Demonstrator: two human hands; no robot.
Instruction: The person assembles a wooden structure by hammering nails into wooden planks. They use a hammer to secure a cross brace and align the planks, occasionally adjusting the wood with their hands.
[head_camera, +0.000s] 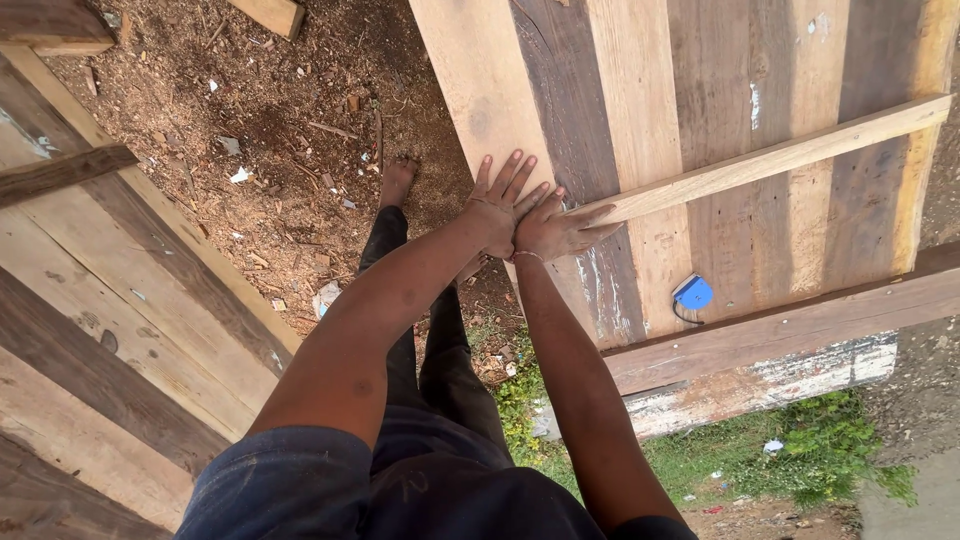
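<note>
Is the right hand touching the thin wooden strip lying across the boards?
Touching. The head view shows the right hand flat on the boards, its fingers lying against the near end of the thin wooden strip with no gap showing.

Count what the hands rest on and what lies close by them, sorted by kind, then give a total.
Bare hands pressed flat on the wood: 2, left hand and right hand
Pale narrow wooden batten lying across the boards: 1
Small blue tape measure: 1
Wide pale wooden plank under the palms: 1
Total: 5

Weathered panel of pale and dark planks (560, 120), flat, a light batten (780, 155) slanting across it.
</note>
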